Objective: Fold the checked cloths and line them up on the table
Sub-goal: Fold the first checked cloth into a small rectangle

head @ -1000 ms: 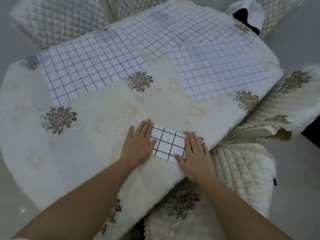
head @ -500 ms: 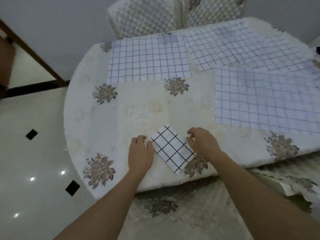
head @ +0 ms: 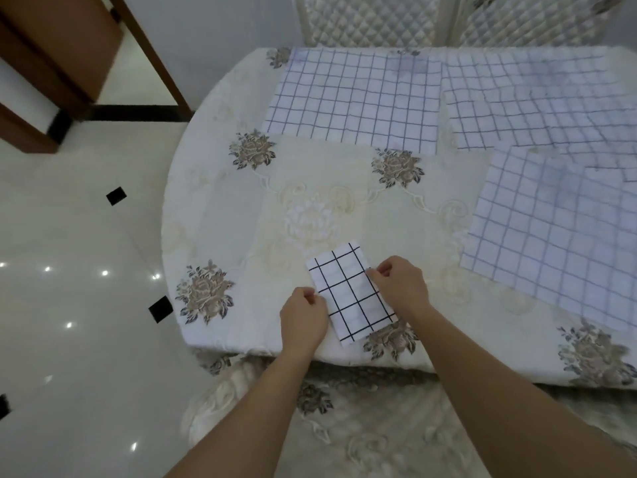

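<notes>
Small folded black-checked white cloth (head: 350,294): edges pinched by left hand (head: 303,313) and right hand (head: 401,286); layers best kept square while set straight on the cream floral-covered desk (head: 241,219).

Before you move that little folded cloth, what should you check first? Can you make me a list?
1. Folded cloth is small and flat: ok.
2. Left hand and right hand each pinch one side edge: ok.
3. It lies fully on the table: ok, though its near corner is close to the edge.
4. It sits square to the table edge: not ok, it lies slanted.
5. Hidden layers underneath are lined up: cannot tell.
6. The other cloths are folded: not ok. The back-left cloth, back-right cloth and right cloth lie spread open.
</notes>
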Motion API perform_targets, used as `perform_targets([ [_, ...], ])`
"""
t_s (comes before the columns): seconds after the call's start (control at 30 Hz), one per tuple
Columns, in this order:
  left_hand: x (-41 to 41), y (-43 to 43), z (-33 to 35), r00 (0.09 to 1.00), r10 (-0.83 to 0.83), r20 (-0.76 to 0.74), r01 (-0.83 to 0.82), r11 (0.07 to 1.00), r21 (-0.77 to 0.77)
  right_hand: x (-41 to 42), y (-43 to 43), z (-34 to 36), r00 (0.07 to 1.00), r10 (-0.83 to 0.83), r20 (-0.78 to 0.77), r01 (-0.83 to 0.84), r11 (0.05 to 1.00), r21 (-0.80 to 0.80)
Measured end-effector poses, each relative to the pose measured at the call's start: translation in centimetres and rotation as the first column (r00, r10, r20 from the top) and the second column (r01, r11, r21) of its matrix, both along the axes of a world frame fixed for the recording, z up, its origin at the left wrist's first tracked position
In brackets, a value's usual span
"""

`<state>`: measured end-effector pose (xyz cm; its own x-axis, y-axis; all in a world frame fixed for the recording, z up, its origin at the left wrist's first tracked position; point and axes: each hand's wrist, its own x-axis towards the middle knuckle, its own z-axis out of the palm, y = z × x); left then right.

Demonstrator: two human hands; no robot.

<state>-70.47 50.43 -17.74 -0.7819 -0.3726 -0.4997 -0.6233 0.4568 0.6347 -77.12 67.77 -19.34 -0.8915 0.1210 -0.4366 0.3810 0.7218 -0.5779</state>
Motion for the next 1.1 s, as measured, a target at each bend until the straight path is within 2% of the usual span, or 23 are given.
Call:
perform_targets([
  [0.17,-0.2,-0.1,-0.2,0.999,0.045,0.025,-0.046,0.998,0.033,0.1,-0.2,-0.1,0.997,0.038,0.068,-0.035,0.998,-0.051],
  [0.3,-0.3,-0.5,-0.2,0.998,0.04,0.04,-0.042,0.997,0.068,0.2,-0.1,-0.1,0.995,0.072,0.062,-0.065,0.991,-0.117],
  [0.5,-0.3,-0.9,-0.4,0.999,0.03,0.044,-0.034,0.994,0.101,1.4,-0.1,0.1,0.993,-0.05,0.105,0.086,0.923,-0.375],
  [0.7,-0.2,-1.3,-0.5,0.997,0.042,0.064,-0.051,0.987,0.156,2.6,-0.9,0.2,1.0,-0.001,0.026,0.011,0.926,-0.377],
  [0.83,-0.2,-1.9,-0.9,0.993,0.094,0.068,-0.109,0.96,0.26,3.0,-0.9,0.4,0.993,-0.106,0.053,0.118,0.888,-0.444],
  [0.9,-0.2,-2.0,-0.6,0.985,0.161,0.064,-0.173,0.931,0.321,3.2,-0.9,1.1,0.98,-0.175,0.09,0.196,0.836,-0.512],
  [1.0,-0.6,-2.0,-0.2,0.946,0.311,0.095,-0.319,0.836,0.447,3.3,-0.9,2.3,0.955,-0.263,0.136,0.292,0.757,-0.585],
  [1.1,-1.3,-1.7,0.8,0.924,0.329,0.195,-0.379,0.719,0.582,3.4,-1.2,3.8,0.933,-0.321,0.161,0.349,0.701,-0.622],
])
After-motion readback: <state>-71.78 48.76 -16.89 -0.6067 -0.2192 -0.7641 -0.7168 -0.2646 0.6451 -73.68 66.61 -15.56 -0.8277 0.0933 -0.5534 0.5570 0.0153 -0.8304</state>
